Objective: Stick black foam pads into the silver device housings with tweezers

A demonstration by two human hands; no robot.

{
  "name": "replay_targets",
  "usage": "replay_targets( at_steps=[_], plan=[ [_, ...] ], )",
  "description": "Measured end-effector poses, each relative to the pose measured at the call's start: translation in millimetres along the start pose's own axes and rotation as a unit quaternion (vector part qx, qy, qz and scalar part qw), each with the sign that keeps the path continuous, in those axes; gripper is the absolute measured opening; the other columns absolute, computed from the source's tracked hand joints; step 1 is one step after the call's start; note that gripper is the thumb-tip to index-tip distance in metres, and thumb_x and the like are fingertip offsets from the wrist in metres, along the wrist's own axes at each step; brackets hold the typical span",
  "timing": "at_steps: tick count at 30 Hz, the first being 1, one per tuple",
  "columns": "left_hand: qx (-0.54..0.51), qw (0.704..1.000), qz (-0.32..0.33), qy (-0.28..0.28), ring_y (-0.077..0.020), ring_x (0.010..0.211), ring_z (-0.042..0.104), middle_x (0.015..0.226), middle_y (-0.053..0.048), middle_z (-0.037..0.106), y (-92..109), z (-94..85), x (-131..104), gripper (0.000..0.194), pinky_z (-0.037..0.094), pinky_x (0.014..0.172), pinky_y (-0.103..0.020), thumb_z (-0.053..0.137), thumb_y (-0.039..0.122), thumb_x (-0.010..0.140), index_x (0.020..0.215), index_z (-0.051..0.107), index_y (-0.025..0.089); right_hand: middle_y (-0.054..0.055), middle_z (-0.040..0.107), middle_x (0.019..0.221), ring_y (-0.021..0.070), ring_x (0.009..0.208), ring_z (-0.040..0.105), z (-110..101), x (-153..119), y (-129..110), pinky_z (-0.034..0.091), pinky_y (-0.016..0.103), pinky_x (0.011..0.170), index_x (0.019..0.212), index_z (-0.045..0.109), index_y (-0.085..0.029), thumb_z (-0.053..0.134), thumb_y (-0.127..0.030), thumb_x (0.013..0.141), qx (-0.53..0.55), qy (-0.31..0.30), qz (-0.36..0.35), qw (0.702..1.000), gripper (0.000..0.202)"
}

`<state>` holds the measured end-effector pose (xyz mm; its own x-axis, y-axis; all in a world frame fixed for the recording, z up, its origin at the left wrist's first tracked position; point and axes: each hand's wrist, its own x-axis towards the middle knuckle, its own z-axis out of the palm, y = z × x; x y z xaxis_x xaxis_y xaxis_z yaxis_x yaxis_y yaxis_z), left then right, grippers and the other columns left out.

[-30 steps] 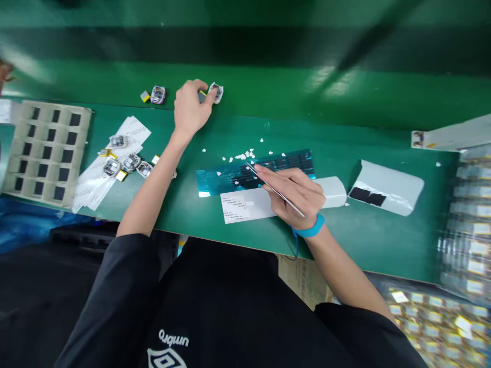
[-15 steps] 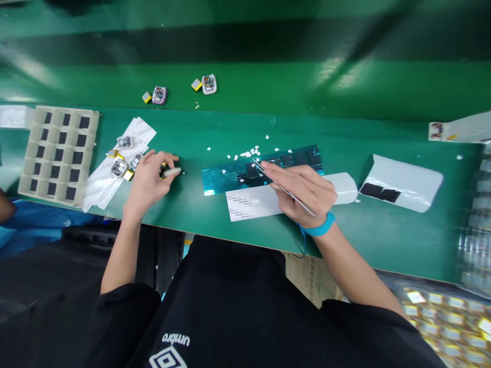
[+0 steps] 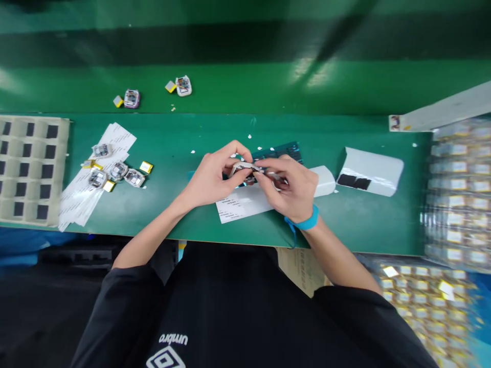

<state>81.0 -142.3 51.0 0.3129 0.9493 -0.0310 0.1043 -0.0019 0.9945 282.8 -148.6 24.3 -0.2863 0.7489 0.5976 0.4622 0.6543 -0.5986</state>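
My left hand (image 3: 213,174) pinches a small white device shell (image 3: 241,168) over the middle of the green table (image 3: 184,209). My right hand (image 3: 293,188), with a blue wristband (image 3: 305,223), grips thin metal tweezers (image 3: 273,176) whose tips meet that shell. Beneath both hands lie a shiny blue strip of dark stickers (image 3: 282,151) and a white printed paper (image 3: 240,207). Most of the shell is hidden by my fingers.
Several small device shells and yellow batteries (image 3: 115,171) lie on paper slips at the left. A beige compartment tray (image 3: 30,168) stands at the far left. Two more shells (image 3: 183,86) sit on the green belt behind. A white curled sheet (image 3: 368,171) and stacked packs (image 3: 456,189) are at the right.
My left hand left the far belt, picked a shell from the group at the left, and carried it to the middle. My right hand brought the tweezers to it.
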Motion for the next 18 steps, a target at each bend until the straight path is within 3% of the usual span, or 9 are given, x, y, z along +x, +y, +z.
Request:
replay_targets(
  at_steps=[3, 9, 14, 18],
  plan=[
    [-0.044, 0.999, -0.016, -0.001, -0.0126, 0.055, 0.061, 0.071, 0.003, 0.065, -6.4, 0.5, -1.2, 0.026, 0.045, 0.052, -0.025, 0.083, 0.040, 0.085, 0.098, 0.066, 0.026, -0.003, 0.067, 0.073, 0.0098, 0.054, 0.056, 2.3, 1.5, 2.5, 0.045, 0.023, 0.048, 0.096, 0.067, -0.022, 0.070, -0.018, 0.094, 0.024, -0.002, -0.034, 0.999, 0.005],
    [-0.079, 0.996, -0.019, 0.035, -0.0165, 0.067, 0.071, 0.082, -0.002, 0.074, -12.4, 1.4, -4.6, 0.036, 0.056, 0.061, -0.027, 0.082, 0.055, 0.086, 0.097, 0.069, 0.024, 0.001, 0.078, 0.089, 0.0140, 0.071, 0.069, 9.5, -2.4, 4.9, 0.059, 0.028, 0.065, 0.112, 0.070, -0.022, 0.073, -0.018, 0.094, 0.047, 0.011, -0.045, 0.998, 0.019],
    [-0.040, 0.997, -0.007, 0.066, -0.0156, 0.061, 0.071, 0.072, 0.002, 0.074, -16.2, 7.5, -9.6, 0.026, 0.056, 0.058, -0.026, 0.079, 0.047, 0.089, 0.098, 0.069, 0.025, 0.002, 0.081, 0.099, 0.0145, 0.082, 0.075, 13.9, -7.9, 6.2, 0.063, 0.027, 0.071, 0.117, 0.074, -0.023, 0.070, -0.017, 0.096, -0.009, -0.008, -0.044, 0.999, 0.022],
    [0.072, 0.989, 0.051, 0.116, -0.0130, 0.063, 0.072, 0.085, 0.000, 0.080, -18.2, 13.6, -13.6, 0.010, 0.059, 0.064, -0.024, 0.071, 0.032, 0.093, 0.097, 0.074, 0.023, 0.001, 0.081, 0.098, 0.0134, 0.082, 0.077, 12.0, -8.3, 8.1, 0.062, 0.024, 0.066, 0.111, 0.075, -0.022, 0.064, -0.020, 0.100, -0.054, -0.054, -0.046, 0.996, 0.016]
  ],
)
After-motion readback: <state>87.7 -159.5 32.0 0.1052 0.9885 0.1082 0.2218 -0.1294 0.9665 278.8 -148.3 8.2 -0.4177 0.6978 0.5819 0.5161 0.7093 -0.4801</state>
